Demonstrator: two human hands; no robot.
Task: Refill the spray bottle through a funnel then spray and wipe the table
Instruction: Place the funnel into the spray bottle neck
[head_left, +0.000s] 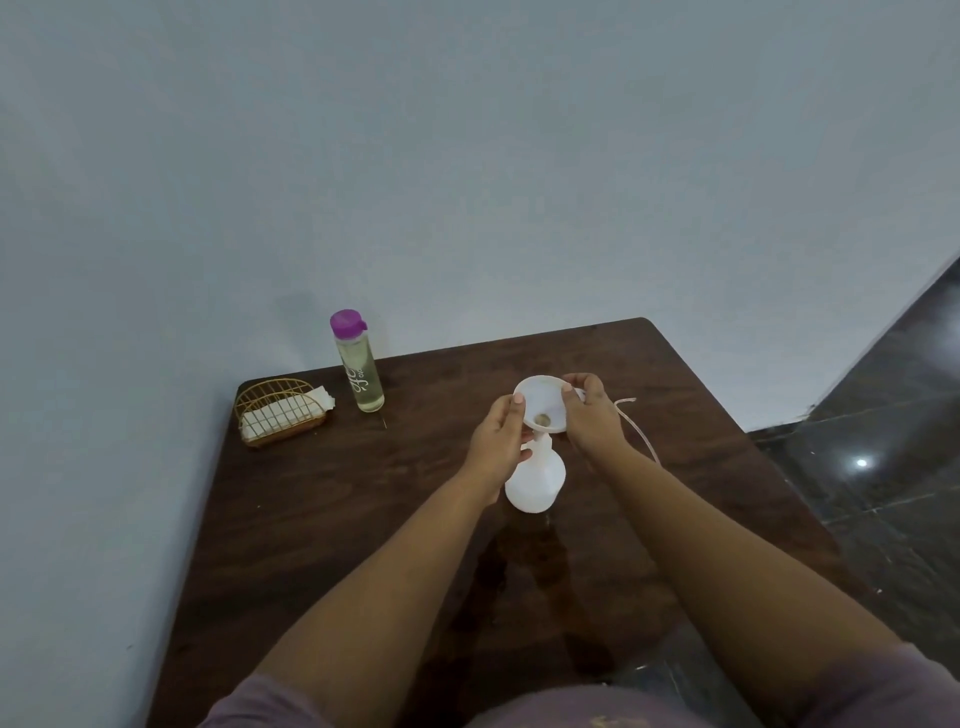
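Observation:
A white spray bottle (535, 480) stands upright near the middle of the dark wooden table (363, 493), without its spray head. A white funnel (540, 402) sits tilted over the bottle's neck. My left hand (496, 441) grips the bottle's neck and touches the funnel's left rim with the thumb. My right hand (595, 415) pinches the funnel's right rim. Behind my right hand lies the spray head's thin white tube (636, 423); the head itself is mostly hidden. A clear bottle with a purple cap (358, 364), holding pale liquid, stands at the back left.
A gold wire holder with white napkins (283, 413) sits at the table's back left corner. The table stands against a pale wall. Dark glossy floor tiles (883, 441) lie to the right. A wet-looking patch (524, 561) shows in front of the bottle.

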